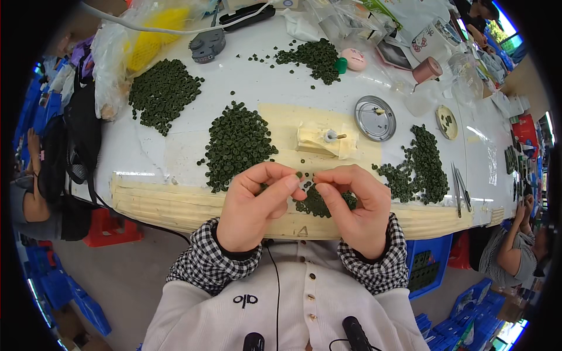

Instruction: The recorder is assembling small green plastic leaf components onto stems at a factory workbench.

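Disc [299,174] between hands [252,205] [360,205], axis unclear

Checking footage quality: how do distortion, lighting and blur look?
In the head view, the long cream-taped table edge bows and corners go black; there too, the bright bluish-white upper-right window looks washed out, while the bare left hand and right hand show no obvious blur.

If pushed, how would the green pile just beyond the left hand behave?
The green pile would probably spread, being many small, separate pieces. Strays around its edge suggest pieces part easily; each looks small enough to be light.
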`<state>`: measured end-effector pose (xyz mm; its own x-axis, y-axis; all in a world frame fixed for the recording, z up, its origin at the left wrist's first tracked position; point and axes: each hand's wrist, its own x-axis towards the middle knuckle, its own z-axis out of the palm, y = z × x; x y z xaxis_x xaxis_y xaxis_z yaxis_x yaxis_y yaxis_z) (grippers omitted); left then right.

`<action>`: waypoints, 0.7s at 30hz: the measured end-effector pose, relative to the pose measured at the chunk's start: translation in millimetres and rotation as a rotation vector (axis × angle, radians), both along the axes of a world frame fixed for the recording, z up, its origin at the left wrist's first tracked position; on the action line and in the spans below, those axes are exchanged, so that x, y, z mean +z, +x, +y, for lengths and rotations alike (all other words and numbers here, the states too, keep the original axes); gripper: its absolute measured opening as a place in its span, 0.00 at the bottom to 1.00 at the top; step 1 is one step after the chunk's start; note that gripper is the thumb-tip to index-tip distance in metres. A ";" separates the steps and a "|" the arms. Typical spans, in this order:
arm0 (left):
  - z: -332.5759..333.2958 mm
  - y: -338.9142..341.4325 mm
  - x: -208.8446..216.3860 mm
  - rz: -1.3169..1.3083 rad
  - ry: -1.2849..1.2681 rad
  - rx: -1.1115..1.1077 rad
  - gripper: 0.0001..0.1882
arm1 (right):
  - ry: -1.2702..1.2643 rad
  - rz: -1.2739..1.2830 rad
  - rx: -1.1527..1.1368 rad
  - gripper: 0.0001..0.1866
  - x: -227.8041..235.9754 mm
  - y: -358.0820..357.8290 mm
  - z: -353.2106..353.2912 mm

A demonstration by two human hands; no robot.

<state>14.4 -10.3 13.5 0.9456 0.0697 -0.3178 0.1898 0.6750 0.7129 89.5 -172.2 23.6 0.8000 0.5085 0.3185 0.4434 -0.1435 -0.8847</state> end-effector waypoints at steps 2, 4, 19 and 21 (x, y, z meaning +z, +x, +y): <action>6.8 2.0 1.0 0.030 -0.129 0.078 0.07 | -0.054 -0.040 -0.056 0.05 -1.6 0.7 -0.6; 12.4 1.1 1.4 0.067 -0.165 0.151 0.09 | -0.150 -0.095 -0.056 0.04 -1.5 0.9 1.5; 24.1 -5.6 6.7 0.077 -0.700 0.240 0.12 | -0.872 -0.931 0.015 0.03 -4.5 7.1 31.1; 25.5 -8.1 -0.5 0.011 -0.713 0.159 0.12 | -0.922 -0.998 0.041 0.03 -6.6 6.1 33.6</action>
